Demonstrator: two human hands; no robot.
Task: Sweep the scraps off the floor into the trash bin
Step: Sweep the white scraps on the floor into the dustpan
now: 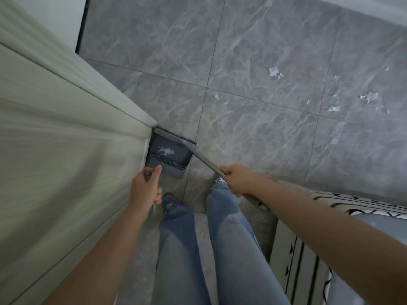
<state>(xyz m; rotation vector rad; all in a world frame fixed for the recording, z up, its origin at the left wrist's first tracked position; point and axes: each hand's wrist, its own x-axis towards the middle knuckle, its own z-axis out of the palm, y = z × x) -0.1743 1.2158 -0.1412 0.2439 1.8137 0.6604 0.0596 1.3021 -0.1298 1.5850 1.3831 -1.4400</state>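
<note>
A dark grey dustpan (164,164) stands on the grey tiled floor against the white cabinet corner, with white paper scraps (165,151) lying inside it. My left hand (145,190) grips the dustpan's upright handle, thumb raised. My right hand (236,179) grips the grey broom handle (206,160). The broom head (176,135) lies across the dustpan's mouth. More white scraps (275,72) are scattered on the tiles at the upper right, with another cluster of scraps (370,97) further right. No trash bin is in view.
A white cabinet (55,139) fills the left side. A patterned bed edge (343,216) juts in at the lower right. My legs in blue jeans and my shoes (169,202) stand just behind the dustpan. Open tiled floor (253,128) stretches ahead.
</note>
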